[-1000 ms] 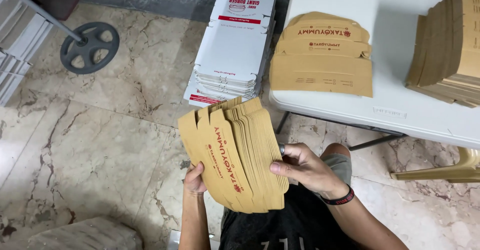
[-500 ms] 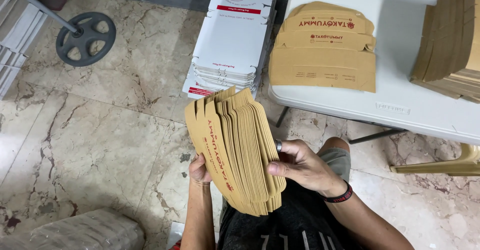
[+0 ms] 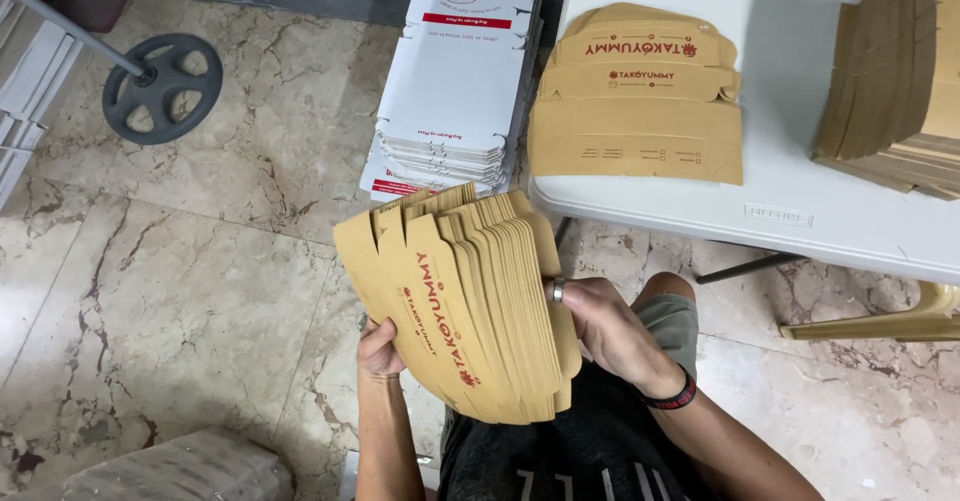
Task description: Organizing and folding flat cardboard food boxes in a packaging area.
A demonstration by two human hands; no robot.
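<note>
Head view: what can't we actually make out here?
- Left hand: its fingers are behind the fanned brown carton blanks; the grip is hidden.
- Right hand: its fingertips are behind the same bundle.
- How many blanks are in the bundle: the edges are too tight to tell.
- Brown stack on the white table: cut off by the top and right edges.
- Wrapped bundle on the floor: cut off by the bottom edge.
</note>
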